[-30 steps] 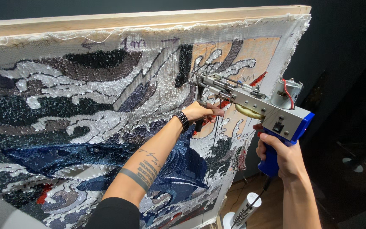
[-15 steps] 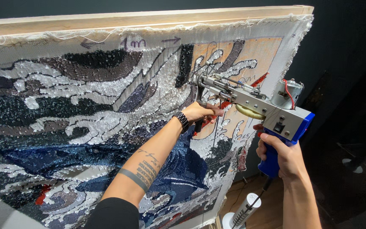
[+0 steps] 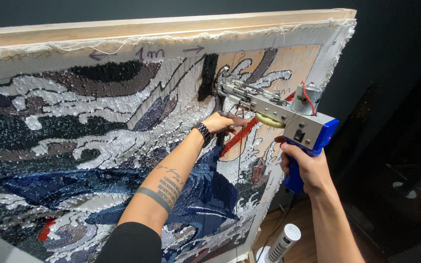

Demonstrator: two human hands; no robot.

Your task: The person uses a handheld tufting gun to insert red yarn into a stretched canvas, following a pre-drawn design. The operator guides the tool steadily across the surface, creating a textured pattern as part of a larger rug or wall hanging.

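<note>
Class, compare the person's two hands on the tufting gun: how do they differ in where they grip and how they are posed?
The left hand wraps the dark front handle close to the cloth; the right hand grips the blue rear handle, away from it. The left arm wears a wristband; the right wrist is bare. Both are closed on the tufting gun.

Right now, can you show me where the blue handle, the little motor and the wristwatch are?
blue handle (image 3: 294, 179), head view, on the lower grip below the right hand's fingers.
little motor (image 3: 307, 93), head view, on its silver round casing.
wristwatch (image 3: 203, 133), head view, on the dark band.
</note>
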